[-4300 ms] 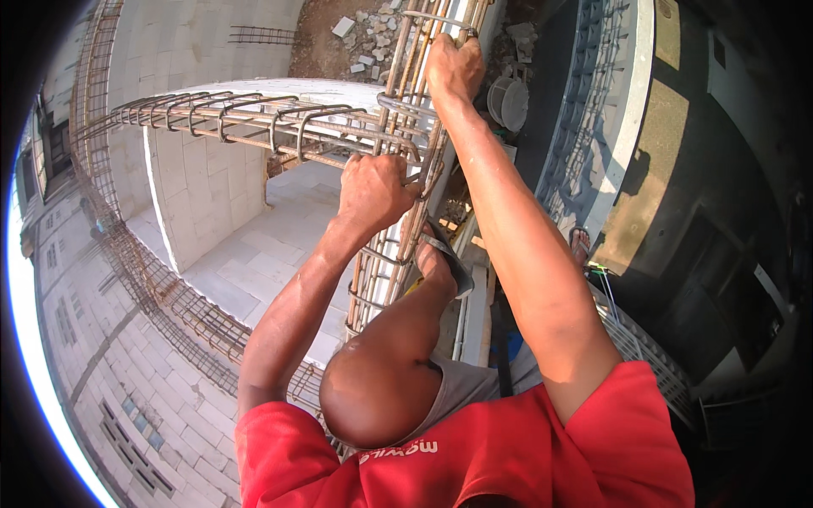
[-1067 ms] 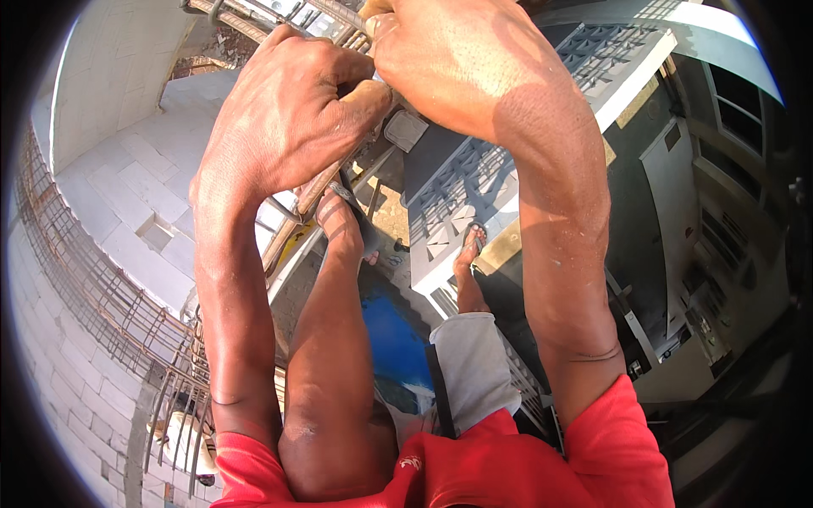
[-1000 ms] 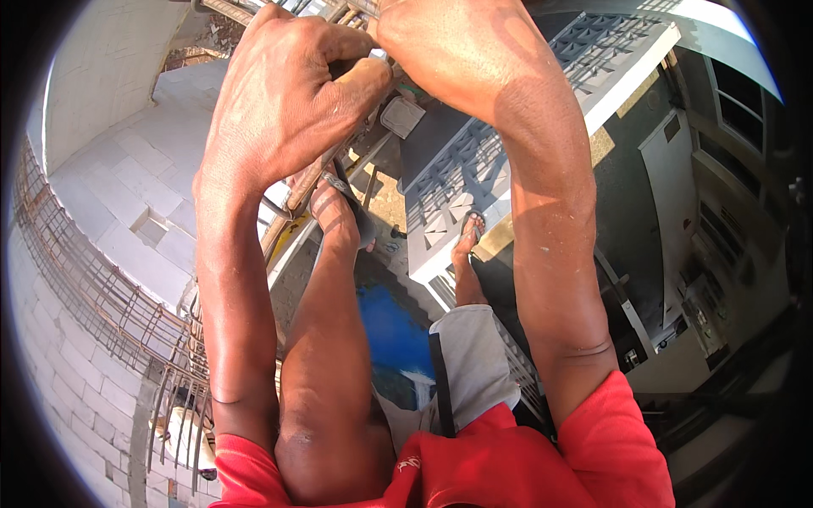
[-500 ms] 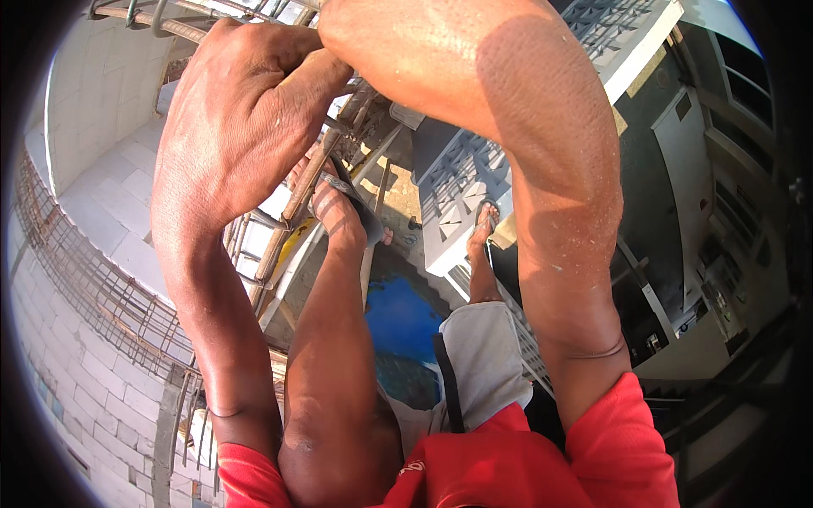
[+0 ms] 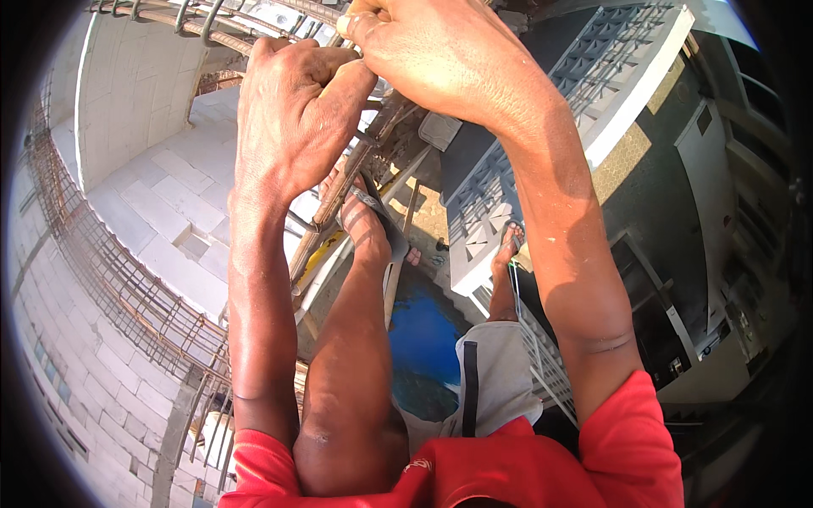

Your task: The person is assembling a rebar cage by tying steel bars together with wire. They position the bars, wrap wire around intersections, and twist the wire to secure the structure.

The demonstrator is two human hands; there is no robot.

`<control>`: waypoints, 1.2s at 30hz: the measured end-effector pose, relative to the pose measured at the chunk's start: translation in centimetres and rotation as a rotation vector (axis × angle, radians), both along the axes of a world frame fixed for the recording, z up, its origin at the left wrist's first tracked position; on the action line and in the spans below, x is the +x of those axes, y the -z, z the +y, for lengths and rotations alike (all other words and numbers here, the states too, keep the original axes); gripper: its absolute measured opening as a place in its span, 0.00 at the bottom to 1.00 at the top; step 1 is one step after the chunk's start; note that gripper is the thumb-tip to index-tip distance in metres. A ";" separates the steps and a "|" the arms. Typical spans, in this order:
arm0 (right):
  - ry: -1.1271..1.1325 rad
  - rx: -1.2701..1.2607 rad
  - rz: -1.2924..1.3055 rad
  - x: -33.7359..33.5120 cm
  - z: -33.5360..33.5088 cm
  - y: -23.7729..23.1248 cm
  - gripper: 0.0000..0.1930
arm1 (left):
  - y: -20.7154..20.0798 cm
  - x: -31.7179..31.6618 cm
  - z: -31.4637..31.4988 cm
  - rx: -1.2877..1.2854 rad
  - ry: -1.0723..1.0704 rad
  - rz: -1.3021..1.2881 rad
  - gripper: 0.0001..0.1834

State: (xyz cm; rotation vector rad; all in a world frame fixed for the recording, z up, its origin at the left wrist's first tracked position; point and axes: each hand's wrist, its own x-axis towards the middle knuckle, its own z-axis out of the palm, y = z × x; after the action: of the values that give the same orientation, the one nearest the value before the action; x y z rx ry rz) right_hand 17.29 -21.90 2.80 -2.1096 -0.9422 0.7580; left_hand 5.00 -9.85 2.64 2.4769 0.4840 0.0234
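My left hand [image 5: 301, 114] is closed, its fingers curled beside the reinforcing bars [image 5: 229, 38] at the top of the view. Touching or nearly touching it, my right hand [image 5: 415, 51] is closed too, thumb bent against the fingers. Whatever they grip is hidden behind the fingers. Below my left hand, a rusty bar with stirrups [image 5: 322, 212] slants down past my left foot [image 5: 362, 216], which wears a sandal. My right foot [image 5: 508, 241], also in a sandal, rests at the edge of a grey-white patterned openwork block wall [image 5: 483, 229].
Long rebar cages [image 5: 118, 271] run along the left over pale block walls [image 5: 102, 356]. A blue surface [image 5: 423, 339] lies far below between my legs. At the right is a dark lower area with a pale panel [image 5: 699, 186]. A white ledge [image 5: 639, 93] edges the patterned blocks.
Both hands have moved up and farther from me, and the left has shifted right in the view. My arms are straighter, and both hands stay closed.
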 end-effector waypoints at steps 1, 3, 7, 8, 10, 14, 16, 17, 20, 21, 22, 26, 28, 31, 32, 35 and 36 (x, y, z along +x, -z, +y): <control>0.033 -0.003 0.087 0.2 0.0 0.6 0.13 | -0.2 0.0 -0.1 0.030 0.004 0.015 0.21; -0.057 -0.040 -0.134 -0.4 0.1 1.2 0.14 | -0.6 -0.3 0.3 -0.015 0.066 0.108 0.23; 0.099 0.025 0.009 -1.5 -0.4 3.2 0.18 | 0.8 -1.2 0.4 0.033 0.082 -0.047 0.21; 0.128 -0.010 0.051 -1.8 -0.4 3.2 0.18 | 1.2 -1.5 0.5 0.001 0.091 -0.053 0.20; 0.120 -0.057 0.137 -1.4 -0.2 2.7 0.19 | 1.9 -1.6 1.0 0.014 0.145 -0.146 0.19; -0.021 -0.107 -0.106 -0.9 -0.3 2.6 0.16 | 3.2 -1.4 0.7 0.036 0.112 -0.077 0.20; -0.008 -0.178 -0.081 -1.1 -0.3 2.7 0.15 | 3.1 -0.9 0.5 0.003 0.150 0.020 0.21; 0.029 -0.199 -0.036 -1.3 -0.1 2.7 0.15 | 2.8 -0.8 0.3 0.006 0.115 0.039 0.21; 0.092 -0.132 0.011 -1.8 0.2 1.4 0.16 | 1.8 0.0 0.0 -0.003 0.150 0.029 0.21; 0.089 -0.212 0.051 -1.8 0.4 0.8 0.16 | 1.4 0.2 0.1 0.009 0.155 0.116 0.20; 0.125 -0.195 0.070 -1.8 0.4 0.3 0.16 | 0.9 0.2 0.3 0.027 0.143 0.088 0.20; -0.009 -0.189 -0.033 -1.4 -0.2 -0.5 0.16 | -0.2 -1.6 1.0 -0.043 0.121 0.048 0.19; 0.075 -0.105 0.030 -1.3 0.3 -0.5 0.17 | 0.1 -1.6 0.9 -0.042 0.086 -0.025 0.20; 0.081 -0.078 0.215 -1.3 -0.3 -1.4 0.19 | 0.4 -1.3 0.6 -0.015 0.113 0.014 0.20; 0.101 -0.027 0.195 -1.5 -0.7 -2.0 0.19 | 0.6 -1.2 0.4 -0.008 0.098 -0.033 0.21; 0.019 -0.092 0.381 -0.1 -0.7 -1.6 0.19 | 1.0 -1.6 0.4 0.001 0.101 -0.033 0.21; 0.003 -0.117 0.374 -0.1 -0.9 -1.1 0.19 | 1.2 -1.8 0.4 0.007 0.104 -0.027 0.21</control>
State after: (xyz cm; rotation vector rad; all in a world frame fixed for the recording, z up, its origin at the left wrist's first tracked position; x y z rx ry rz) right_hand 17.17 -22.82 3.94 -1.9687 -0.7053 1.1808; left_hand 3.18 -9.43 1.46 2.5020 0.3437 0.0165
